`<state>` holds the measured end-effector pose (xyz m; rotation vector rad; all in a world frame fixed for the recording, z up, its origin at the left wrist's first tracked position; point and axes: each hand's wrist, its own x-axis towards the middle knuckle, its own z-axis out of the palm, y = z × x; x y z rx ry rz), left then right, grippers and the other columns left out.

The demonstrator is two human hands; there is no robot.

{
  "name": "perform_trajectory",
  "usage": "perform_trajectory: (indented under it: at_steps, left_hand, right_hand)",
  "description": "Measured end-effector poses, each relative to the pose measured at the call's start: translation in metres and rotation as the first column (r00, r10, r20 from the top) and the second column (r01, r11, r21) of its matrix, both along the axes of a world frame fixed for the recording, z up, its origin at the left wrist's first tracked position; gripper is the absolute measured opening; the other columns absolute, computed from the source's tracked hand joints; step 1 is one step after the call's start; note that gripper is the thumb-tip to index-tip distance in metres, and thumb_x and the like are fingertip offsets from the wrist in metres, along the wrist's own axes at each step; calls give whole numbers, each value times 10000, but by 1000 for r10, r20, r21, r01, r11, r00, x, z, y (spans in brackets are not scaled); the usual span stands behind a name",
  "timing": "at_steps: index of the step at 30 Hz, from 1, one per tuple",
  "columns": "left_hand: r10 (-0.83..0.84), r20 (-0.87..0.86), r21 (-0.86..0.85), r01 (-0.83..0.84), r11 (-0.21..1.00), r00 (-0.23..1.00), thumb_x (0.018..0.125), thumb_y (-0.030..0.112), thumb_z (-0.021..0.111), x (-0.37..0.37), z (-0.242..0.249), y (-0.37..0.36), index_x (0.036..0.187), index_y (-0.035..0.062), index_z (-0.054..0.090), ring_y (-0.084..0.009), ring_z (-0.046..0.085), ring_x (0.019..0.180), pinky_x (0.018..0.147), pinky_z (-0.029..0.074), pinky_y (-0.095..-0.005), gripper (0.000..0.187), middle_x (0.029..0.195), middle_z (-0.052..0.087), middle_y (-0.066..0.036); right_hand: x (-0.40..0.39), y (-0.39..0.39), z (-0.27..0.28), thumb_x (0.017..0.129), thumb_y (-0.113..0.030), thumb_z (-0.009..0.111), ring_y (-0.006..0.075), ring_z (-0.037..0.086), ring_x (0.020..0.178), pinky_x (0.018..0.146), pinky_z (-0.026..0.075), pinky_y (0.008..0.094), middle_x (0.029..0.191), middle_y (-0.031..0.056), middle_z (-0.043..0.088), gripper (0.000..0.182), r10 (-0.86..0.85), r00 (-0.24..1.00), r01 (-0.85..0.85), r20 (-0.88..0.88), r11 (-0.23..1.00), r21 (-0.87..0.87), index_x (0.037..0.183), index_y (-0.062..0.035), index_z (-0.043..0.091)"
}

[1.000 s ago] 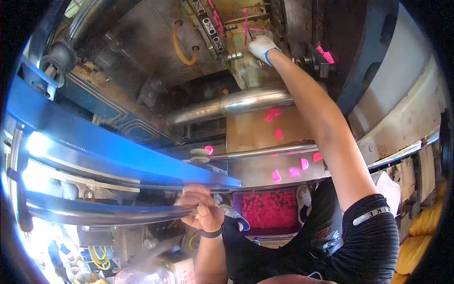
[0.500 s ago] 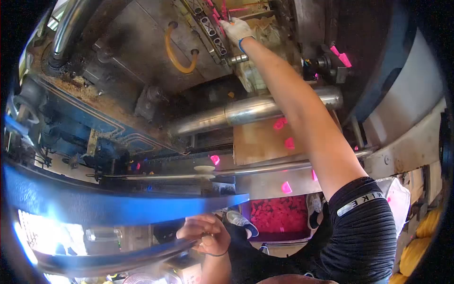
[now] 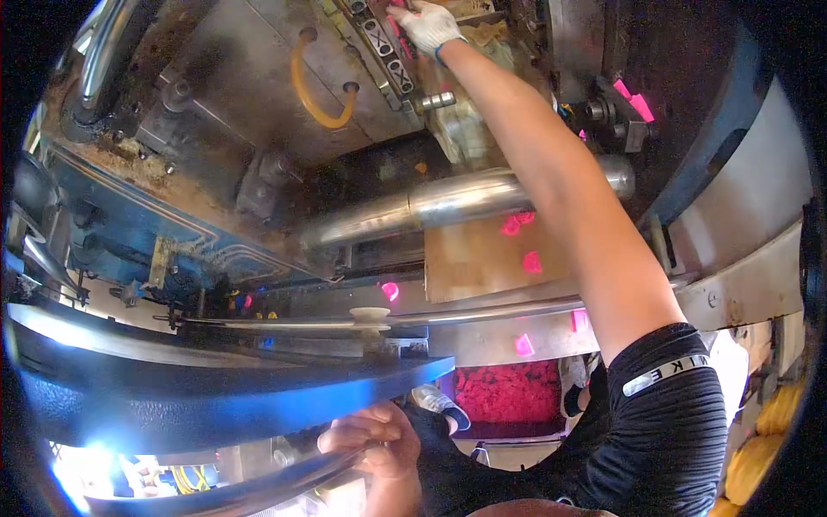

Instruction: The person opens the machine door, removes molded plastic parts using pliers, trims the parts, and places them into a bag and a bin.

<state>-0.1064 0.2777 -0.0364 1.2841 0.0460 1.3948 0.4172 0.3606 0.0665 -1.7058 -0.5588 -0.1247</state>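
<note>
My right hand point(image 3: 427, 28), in a white glove, reaches into the machine at the top of the head view. Its fingers are bent at pink plastic pieces point(image 3: 398, 33) beside a metal mold strip point(image 3: 379, 43); what they grip is partly cut off by the frame's top edge. At the lower middle, my bare left hand point(image 3: 375, 439) has its fingers wrapped round a dark curved bar point(image 3: 250, 482) on the blue machine door point(image 3: 224, 401).
A polished steel cylinder point(image 3: 465, 200) crosses below my right forearm. Two yellow hoses point(image 3: 301, 82) loop at the upper left. Pink pieces lie on a cardboard sheet point(image 3: 474, 258). A bin of pink pieces point(image 3: 508, 395) stands between my feet.
My right hand has moved slightly up and left along the mold strip. The blue door and its bar have shifted, with my left hand still on the bar and slightly lower.
</note>
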Motion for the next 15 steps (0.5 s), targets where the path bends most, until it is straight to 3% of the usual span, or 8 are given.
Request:
perform_trajectory:
  at_steps: [3,6,7,10,11,14,15]
  left_hand:
    - [45,42,-51,-43,998,998,833,290,897,0,-4,-1,966,118,456,-131,509,579,628,492,-276,492,700,489,-20]
    - [39,46,-46,-37,998,998,836,291,893,3,-3,-1,957,122,455,-124,499,573,652,504,-274,485,697,488,-13]
    - [31,47,-44,-29,999,998,839,291,891,4,-3,-1,951,124,454,-120,494,572,662,508,-272,481,696,485,-10]
    - [14,36,-24,-13,1000,999,849,287,882,3,-2,0,932,127,451,-110,484,575,691,519,-267,468,690,475,-2]
    - [15,41,-12,-14,1000,999,852,284,879,5,-2,1,926,127,450,-108,484,579,699,522,-265,463,688,472,-1]
    - [14,46,-15,-13,1000,999,864,274,868,4,-1,0,916,128,450,-103,482,586,704,526,-264,446,682,468,0]
    - [14,49,-21,-13,1000,999,868,270,864,5,0,0,914,128,450,-102,482,587,703,526,-265,440,681,467,1]
  right_hand:
    - [60,31,-29,980,-570,618,383,520,1392,1153,410,477,1485,227,569,770,-207,978,208,-11,973,100,1454,33,550]
    - [45,15,-36,985,-497,661,355,605,1287,1075,467,447,1389,215,645,689,-39,992,72,-122,958,279,1397,52,598]
    - [23,0,-26,987,-433,691,311,638,1208,1011,491,424,1334,204,672,639,146,976,-75,-162,923,377,1373,69,605]
    - [-9,-11,-11,992,-409,697,280,647,1170,980,501,415,1307,188,684,604,325,944,-271,-62,867,419,1351,69,618]
    - [-7,-9,-9,1003,-398,689,255,648,1146,976,498,402,1279,174,694,582,280,960,-268,1,916,300,1347,66,625]
    - [4,1,-8,1009,-380,681,245,658,1106,968,491,391,1233,151,712,546,180,981,-145,-78,933,329,1322,65,638]
    - [-4,-13,-4,1009,-363,681,264,671,1085,971,484,403,1194,140,732,486,330,944,-300,-21,882,364,1279,41,674]
